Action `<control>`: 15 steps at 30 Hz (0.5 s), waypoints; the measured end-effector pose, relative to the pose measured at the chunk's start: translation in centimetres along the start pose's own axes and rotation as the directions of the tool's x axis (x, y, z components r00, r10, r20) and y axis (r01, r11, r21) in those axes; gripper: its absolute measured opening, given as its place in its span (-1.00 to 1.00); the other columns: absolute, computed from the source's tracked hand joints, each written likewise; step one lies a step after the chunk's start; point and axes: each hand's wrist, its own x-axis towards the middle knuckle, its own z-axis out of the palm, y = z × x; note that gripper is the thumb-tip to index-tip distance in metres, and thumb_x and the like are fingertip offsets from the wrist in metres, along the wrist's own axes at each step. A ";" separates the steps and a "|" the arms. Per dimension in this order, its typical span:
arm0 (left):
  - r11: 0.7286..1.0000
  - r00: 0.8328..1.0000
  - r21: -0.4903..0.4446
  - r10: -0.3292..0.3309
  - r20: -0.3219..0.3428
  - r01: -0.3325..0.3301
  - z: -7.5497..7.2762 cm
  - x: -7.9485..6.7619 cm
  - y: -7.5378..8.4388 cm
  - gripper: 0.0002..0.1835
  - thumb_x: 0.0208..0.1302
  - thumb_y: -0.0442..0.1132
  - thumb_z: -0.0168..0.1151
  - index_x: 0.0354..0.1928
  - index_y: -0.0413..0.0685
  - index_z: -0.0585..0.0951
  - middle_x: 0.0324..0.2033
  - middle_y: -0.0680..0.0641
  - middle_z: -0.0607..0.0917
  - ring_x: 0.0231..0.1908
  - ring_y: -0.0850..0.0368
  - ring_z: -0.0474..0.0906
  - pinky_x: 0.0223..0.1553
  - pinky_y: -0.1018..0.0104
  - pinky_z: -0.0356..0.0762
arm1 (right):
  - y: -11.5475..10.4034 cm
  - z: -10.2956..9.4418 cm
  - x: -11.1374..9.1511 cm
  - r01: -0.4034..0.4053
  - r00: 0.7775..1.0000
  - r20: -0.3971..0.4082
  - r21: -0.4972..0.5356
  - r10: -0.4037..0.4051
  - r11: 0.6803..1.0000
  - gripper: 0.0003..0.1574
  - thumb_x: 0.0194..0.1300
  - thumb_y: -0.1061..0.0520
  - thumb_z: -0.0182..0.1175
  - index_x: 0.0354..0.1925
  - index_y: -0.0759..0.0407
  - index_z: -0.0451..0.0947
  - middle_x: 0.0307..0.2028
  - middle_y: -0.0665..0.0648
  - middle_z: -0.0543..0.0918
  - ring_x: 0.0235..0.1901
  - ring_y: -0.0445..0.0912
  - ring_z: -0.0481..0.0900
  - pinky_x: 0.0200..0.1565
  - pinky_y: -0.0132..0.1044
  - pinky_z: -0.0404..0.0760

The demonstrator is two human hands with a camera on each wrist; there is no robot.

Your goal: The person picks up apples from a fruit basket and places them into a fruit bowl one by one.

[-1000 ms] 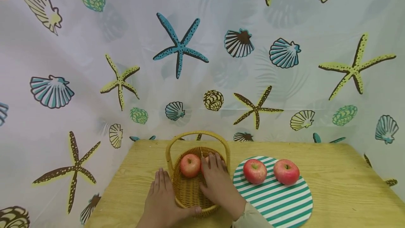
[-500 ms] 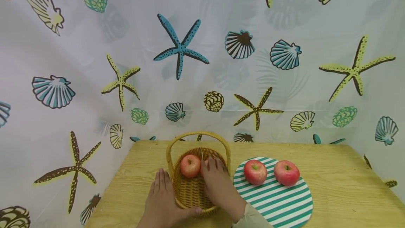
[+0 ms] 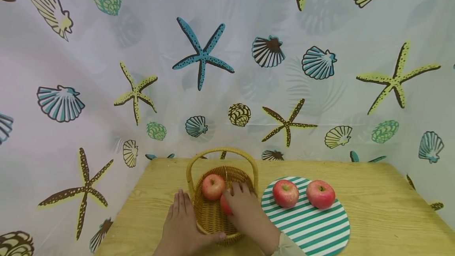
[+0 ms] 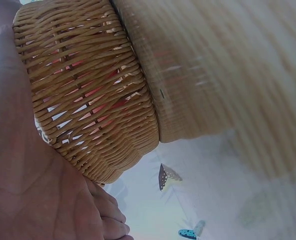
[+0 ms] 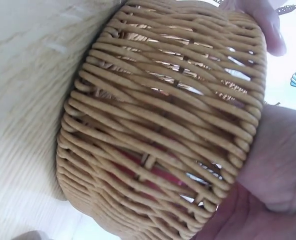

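Gripping a round red apple (image 3: 225, 206) inside the golden-brown woven wicker basket (image 3: 213, 218), my right hand (image 3: 247, 211) bends its fingers over the fruit; I can't tell whether it touches the basket floor. My left hand (image 3: 185, 224) grasps nothing — its fingers lie straight along the basket's left side, its thumb across the near rim. A second, pinkish-red apple (image 3: 213, 187) sits near the first, toward the far end, under the arched handle (image 3: 222, 149). Right of the basket, two more red apples (image 3: 286, 193) (image 3: 320, 194) rest on a green-and-white striped oval mat (image 3: 314, 234) — all on my pale wooden table (image 3: 376, 204).
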 end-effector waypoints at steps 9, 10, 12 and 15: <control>1.000 1.000 0.001 -0.013 0.007 0.013 0.0 -0.1 0.1 0.78 -0.28 0.91 0.14 0.58 -0.58 0.08 0.60 -0.58 0.02 0.64 -0.48 -0.04 0.55 -0.36 0.16 | 0.6 0.4 -0.3 -0.009 1.000 -0.021 0.066 0.010 0.998 -0.09 0.14 -0.11 0.64 0.36 0.13 0.54 0.22 0.29 0.59 0.19 0.21 0.57 -0.03 0.11 0.76; 1.000 1.000 0.000 -0.014 0.007 0.014 0.0 -0.1 0.1 0.78 -0.29 0.91 0.14 0.58 -0.58 0.08 0.60 -0.58 0.02 0.64 -0.48 -0.04 0.55 -0.36 0.16 | 0.7 0.5 -0.2 -0.007 1.000 -0.029 0.068 0.009 0.998 -0.09 0.14 -0.11 0.64 0.35 0.15 0.55 0.21 0.28 0.59 0.18 0.20 0.57 -0.02 0.10 0.76; 1.000 1.000 -0.001 -0.013 0.007 0.013 -0.1 -0.1 0.1 0.78 -0.29 0.91 0.14 0.58 -0.59 0.08 0.60 -0.58 0.02 0.64 -0.48 -0.04 0.55 -0.36 0.16 | 0.7 0.6 -0.2 -0.005 0.999 -0.044 0.069 0.008 0.998 -0.08 0.14 -0.11 0.63 0.36 0.16 0.54 0.20 0.29 0.59 0.17 0.20 0.57 -0.01 0.09 0.75; 1.000 1.000 0.003 -0.012 0.008 0.012 -0.1 -0.1 0.1 0.78 -0.28 0.92 0.13 0.58 -0.58 0.07 0.60 -0.58 0.02 0.64 -0.48 -0.05 0.55 -0.36 0.16 | 0.8 0.7 -0.2 0.000 0.998 -0.066 0.066 0.004 0.998 -0.09 0.13 -0.12 0.64 0.35 0.16 0.55 0.18 0.29 0.60 0.12 0.20 0.60 -0.01 0.07 0.75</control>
